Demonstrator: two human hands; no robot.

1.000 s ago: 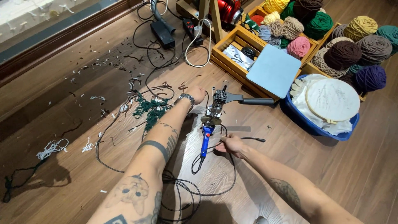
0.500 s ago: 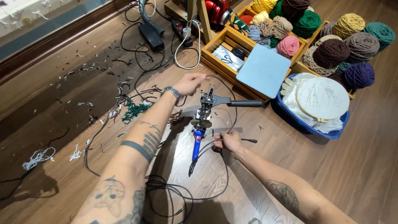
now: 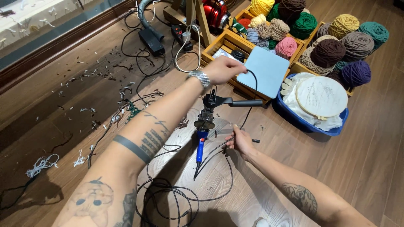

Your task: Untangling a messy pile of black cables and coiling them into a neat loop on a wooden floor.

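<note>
Pinching a black cable [image 3: 252,84], left hand [image 3: 225,69] is raised above the tufting gun [image 3: 207,120] on the wooden floor [image 3: 362,168]. Right hand [image 3: 242,141] grips the same cable lower down, hands apart.

Red machine [image 3: 216,12] cut off by top edge; left hand [image 3: 225,69] hides part of wooden tray [image 3: 219,48]; cable coil [image 3: 168,206] runs off bottom edge.

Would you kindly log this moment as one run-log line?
left hand: raised, pinching black cable | right hand: holding cable low | tufting gun: on floor | cable: taut between hands
</note>
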